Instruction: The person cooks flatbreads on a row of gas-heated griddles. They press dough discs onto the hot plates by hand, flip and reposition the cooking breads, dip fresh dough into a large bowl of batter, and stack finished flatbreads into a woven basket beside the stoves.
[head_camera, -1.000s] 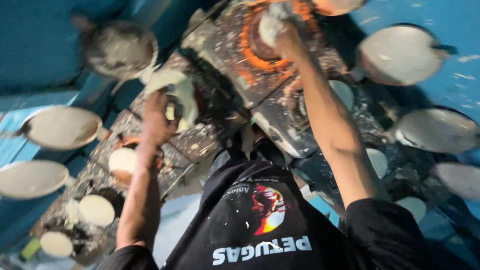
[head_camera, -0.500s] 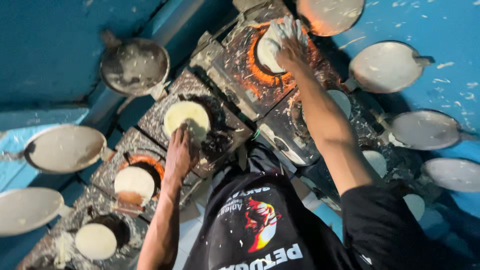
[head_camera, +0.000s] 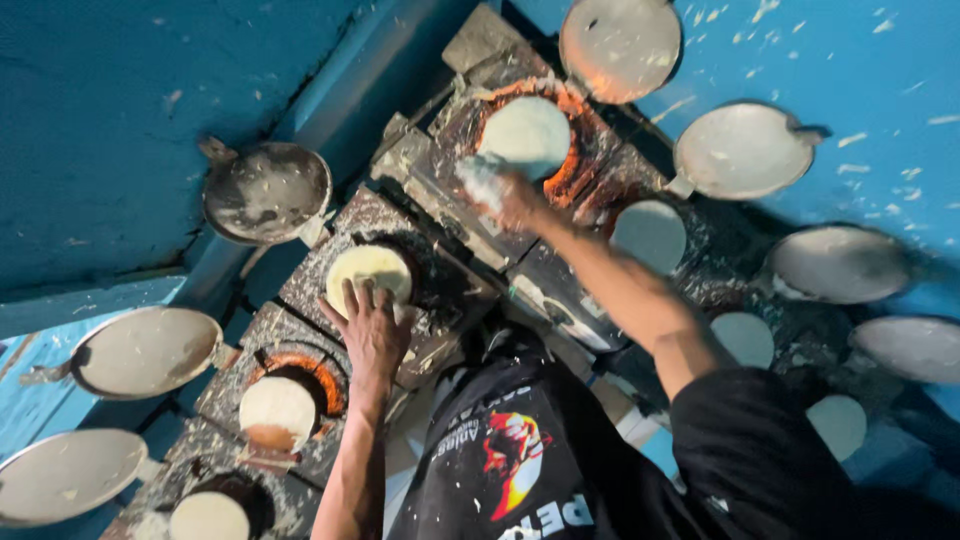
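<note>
Fingers of left hand now spread on yellow batter; right hand grips cloth.

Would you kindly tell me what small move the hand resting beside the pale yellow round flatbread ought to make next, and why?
Probably slide the left hand forward to pinch the pale yellow round flatbread: its fingertips already touch the near edge, without gripping, and the flatbread lies flat over its dark burner opening.

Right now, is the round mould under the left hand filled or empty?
Filled. The mould holds a pale yellowish disc of batter reaching its dark rim, and the left hand rests open at its near edge, fingertips on the batter.
</note>
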